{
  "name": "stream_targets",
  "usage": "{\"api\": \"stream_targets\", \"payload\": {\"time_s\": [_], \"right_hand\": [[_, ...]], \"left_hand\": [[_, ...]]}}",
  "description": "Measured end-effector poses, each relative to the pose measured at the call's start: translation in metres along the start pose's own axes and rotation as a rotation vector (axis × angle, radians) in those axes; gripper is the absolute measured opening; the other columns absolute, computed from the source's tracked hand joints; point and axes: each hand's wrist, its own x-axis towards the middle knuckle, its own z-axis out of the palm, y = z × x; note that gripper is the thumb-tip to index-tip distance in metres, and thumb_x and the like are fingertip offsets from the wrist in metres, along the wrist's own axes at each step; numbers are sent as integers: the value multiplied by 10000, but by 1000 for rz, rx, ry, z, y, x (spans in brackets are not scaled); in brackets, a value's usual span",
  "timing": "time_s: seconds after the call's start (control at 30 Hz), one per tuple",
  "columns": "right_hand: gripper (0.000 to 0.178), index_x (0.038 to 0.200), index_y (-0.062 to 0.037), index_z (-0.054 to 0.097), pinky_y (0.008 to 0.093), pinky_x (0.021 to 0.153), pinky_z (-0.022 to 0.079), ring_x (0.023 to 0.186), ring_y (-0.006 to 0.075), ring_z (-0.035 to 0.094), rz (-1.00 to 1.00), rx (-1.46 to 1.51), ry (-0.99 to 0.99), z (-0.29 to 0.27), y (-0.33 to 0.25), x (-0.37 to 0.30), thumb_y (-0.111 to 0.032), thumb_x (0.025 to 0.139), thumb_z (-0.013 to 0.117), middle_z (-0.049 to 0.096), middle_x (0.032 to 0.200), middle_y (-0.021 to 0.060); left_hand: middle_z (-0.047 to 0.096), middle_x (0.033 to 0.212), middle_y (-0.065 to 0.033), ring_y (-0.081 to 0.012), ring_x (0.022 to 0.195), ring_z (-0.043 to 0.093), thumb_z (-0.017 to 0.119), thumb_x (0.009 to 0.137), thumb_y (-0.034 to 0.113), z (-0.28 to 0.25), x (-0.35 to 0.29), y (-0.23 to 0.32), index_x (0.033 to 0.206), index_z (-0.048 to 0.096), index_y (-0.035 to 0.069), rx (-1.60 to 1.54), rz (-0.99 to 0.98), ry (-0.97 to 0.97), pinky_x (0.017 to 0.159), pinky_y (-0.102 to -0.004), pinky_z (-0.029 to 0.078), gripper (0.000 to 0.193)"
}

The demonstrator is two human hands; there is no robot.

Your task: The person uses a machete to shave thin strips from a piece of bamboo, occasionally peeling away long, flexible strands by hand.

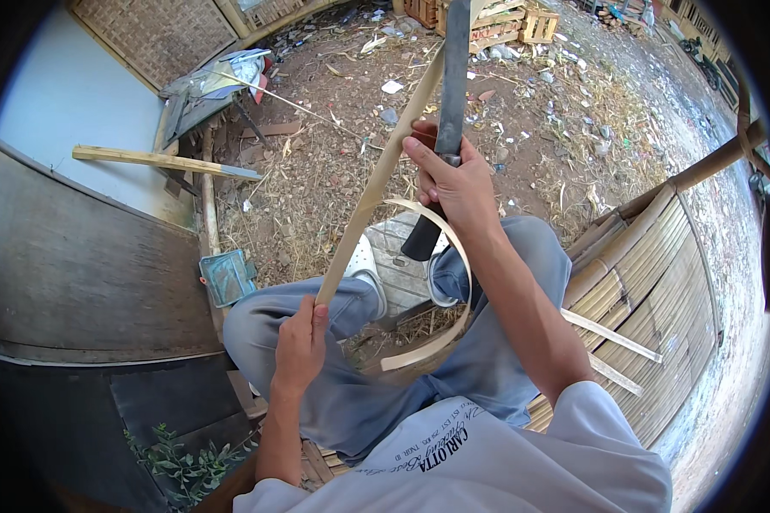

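Observation:
My left hand (299, 346) is closed around the lower end of a long, flat bamboo strip (364, 209), above my left knee. The strip slants up and away to the right, passing close beside my right hand (462, 188). That hand grips a machete (454, 81) by its black handle, and the broad grey blade points away from me alongside the strip. A thin, pale bamboo shaving (467, 278) curls in a wide loop between my knees. Its upper end lies near the strip and crosses the handle; whether it is still attached I cannot tell.
A slatted bamboo bench (684, 282) at my right bears pale strips (612, 333). Far left are a small cluttered table (184, 120) and a wooden plank (158, 159). A blue plastic basket (228, 278) is near my left knee. Wooden crates (496, 26) stand at the back.

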Motion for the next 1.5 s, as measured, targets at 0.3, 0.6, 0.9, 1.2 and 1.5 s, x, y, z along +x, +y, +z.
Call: {"api": "stream_targets", "payload": {"time_s": [0.3, 0.6, 0.9, 1.2, 1.5], "right_hand": [[369, 1084, -2, 562, 205, 448, 412, 508, 43, 493, 3, -77, -193, 9, -3, -15, -121, 797, 760, 612, 851, 40], [244, 987, -24, 624, 204, 451, 379, 512, 35, 484, 188, -352, -333, 22, 11, -27, -169, 822, 731, 599, 722, -6], [300, 1107, -8, 589, 206, 444, 377, 474, 40, 424, 128, -362, 54, -9, -9, -18, -211, 891, 640, 576, 753, 7], [341, 1241, 18, 444, 215, 531, 431, 669, 66, 475, 346, 202, 116, -27, 3, -8, -161, 953, 475, 491, 884, 26], [459, 1279, -73, 430, 165, 423, 357, 503, 10, 369, 371, 326, -93, 3, 24, -19, -220, 892, 629, 560, 1208, 142]], "left_hand": [[638, 1066, -176, -231, 993, 628, 558, 955, 309, -14, 42, 47, 1239, 533, -17, -363, 38, -107, 828, -332, 502, 433], [689, 926, -169, -240, 784, 699, 655, 892, 187, -19, 84, 83, 1035, 644, -49, -205, 260, 314, 602, -290, 559, 277], [669, 889, -104, -162, 834, 667, 687, 829, -2, -40, 79, 56, 961, 628, -58, -700, 95, 766, 689, -259, 599, 155], [610, 938, -118, -174, 865, 649, 632, 885, 40, -45, 64, 41, 948, 566, -52, -1062, 62, 1055, 750, -339, 626, 129], [596, 947, -54, -111, 920, 622, 588, 920, 75, 2, 35, 81, 945, 537, 32, -1544, -267, 819, 884, -327, 579, 71]]}}
